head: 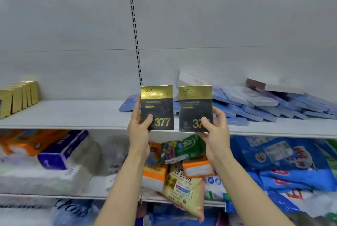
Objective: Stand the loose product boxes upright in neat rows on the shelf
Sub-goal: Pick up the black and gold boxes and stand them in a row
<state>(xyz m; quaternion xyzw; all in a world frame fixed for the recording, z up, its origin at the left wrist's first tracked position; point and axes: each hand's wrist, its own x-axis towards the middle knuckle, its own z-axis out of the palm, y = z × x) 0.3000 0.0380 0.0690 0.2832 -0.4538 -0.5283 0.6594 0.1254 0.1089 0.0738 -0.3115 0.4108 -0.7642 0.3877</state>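
I hold two black-and-gold boxes marked 377 upright, side by side, in front of the white shelf (73, 114). My left hand (139, 129) grips the left box (160, 105) at its lower left corner, thumb on the front. My right hand (216, 127) grips the right box (195, 105) at its lower right corner, thumb over the number. Behind them a heap of loose blue boxes (264, 105) lies flat and slanted on the shelf's right half. A row of gold boxes (20, 98) stands upright at the shelf's far left.
A slotted upright rail (135, 39) runs down the white back panel. White and brownish boxes (269, 85) lie on top of the blue heap. The lower shelf holds tissue packs (60, 151), a yellow detergent bag (182, 183) and blue bags (282, 167).
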